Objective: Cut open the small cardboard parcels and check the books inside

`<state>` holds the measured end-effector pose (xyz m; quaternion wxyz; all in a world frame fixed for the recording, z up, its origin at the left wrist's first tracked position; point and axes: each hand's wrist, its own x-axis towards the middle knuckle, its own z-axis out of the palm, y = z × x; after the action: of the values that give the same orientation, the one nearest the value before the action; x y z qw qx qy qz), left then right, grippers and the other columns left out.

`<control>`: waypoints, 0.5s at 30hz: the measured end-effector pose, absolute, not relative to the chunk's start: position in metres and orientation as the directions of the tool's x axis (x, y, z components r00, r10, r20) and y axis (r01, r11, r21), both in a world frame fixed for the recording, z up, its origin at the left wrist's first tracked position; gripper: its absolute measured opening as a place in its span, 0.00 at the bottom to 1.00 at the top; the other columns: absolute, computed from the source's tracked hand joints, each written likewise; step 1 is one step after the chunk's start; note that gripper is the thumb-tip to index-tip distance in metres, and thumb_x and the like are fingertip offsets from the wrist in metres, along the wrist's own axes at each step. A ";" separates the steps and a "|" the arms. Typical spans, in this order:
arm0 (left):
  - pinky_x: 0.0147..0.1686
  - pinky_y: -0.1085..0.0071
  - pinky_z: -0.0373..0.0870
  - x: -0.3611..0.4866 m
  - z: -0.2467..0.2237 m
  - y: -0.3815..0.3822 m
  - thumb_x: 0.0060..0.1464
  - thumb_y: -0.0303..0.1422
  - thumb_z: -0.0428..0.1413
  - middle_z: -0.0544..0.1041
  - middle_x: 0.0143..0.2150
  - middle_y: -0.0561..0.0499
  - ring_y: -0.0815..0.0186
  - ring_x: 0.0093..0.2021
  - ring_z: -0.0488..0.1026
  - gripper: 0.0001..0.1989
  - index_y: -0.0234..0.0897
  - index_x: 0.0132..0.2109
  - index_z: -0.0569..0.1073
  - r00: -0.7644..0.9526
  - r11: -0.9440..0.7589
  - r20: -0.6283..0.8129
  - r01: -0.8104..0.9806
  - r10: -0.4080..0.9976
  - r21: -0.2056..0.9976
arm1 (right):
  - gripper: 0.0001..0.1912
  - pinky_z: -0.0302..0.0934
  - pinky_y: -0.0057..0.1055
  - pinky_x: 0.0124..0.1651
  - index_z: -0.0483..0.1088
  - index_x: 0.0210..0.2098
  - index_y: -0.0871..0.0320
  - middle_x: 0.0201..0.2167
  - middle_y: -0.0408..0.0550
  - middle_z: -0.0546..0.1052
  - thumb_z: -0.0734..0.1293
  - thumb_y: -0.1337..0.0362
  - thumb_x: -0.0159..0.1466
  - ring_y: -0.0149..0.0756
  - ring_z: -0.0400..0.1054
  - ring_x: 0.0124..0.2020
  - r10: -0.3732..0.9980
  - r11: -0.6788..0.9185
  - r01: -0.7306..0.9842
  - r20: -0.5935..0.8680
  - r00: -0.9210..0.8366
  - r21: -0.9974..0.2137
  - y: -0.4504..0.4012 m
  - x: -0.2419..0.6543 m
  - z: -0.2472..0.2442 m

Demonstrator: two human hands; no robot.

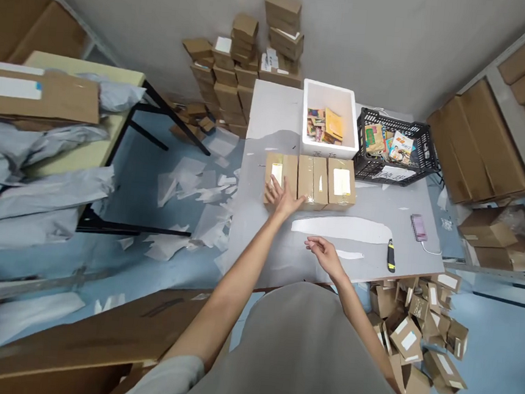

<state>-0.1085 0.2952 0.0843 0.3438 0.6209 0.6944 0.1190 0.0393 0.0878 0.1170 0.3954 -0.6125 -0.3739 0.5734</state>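
Observation:
Three small cardboard boxes stand side by side: a left box point(288, 167), a middle box point(313, 180) and a right box point(342, 185), each with a pale label. My left hand point(284, 200) lies with spread fingers on the near part of the left box, its thumb reaching toward the middle one. Lower down, my right hand point(325, 256) hovers at the table, empty, fingers loosely bent and apart from the boxes. Between hands and boxes runs a long white paper strip point(342, 228), with a smaller scrap point(350, 255) beside my right fingers. A black-and-yellow utility knife point(391, 255) lies to the right.
Behind the boxes, a white foam box point(306, 115) and a black crate point(386, 172) hold booklets and packets. A phone point(418, 227) lies on the grey table point(257, 252). Cartons point(228, 96) are stacked by the wall; opened boxes point(409, 340) litter the floor at right.

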 end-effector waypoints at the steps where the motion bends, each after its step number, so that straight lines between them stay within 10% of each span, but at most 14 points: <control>1: 0.82 0.30 0.29 -0.110 0.079 0.298 0.61 0.58 0.66 0.25 0.88 0.28 0.29 0.87 0.22 0.64 0.32 0.87 0.45 0.007 0.202 -0.338 0.790 0.941 0.579 | 0.31 0.74 0.56 0.67 0.83 0.50 0.50 0.53 0.57 0.89 0.77 0.32 0.62 0.55 0.85 0.55 0.911 -0.405 0.003 -0.404 0.080 -0.914 0.086 0.036 0.119; 15: 0.80 0.30 0.45 -0.142 0.064 0.304 0.60 0.57 0.68 0.44 0.88 0.27 0.29 0.87 0.41 0.55 0.45 0.83 0.53 -0.239 0.412 -0.352 0.700 0.905 0.583 | 0.35 0.73 0.57 0.67 0.83 0.50 0.51 0.53 0.57 0.89 0.78 0.29 0.60 0.56 0.85 0.54 0.852 -0.451 -0.044 -0.445 0.275 -0.891 0.033 0.018 0.122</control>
<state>-0.1424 0.3042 0.0645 0.3317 0.5199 0.7719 0.1543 0.0181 0.0329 0.1217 0.4291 -0.6732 -0.3002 0.5220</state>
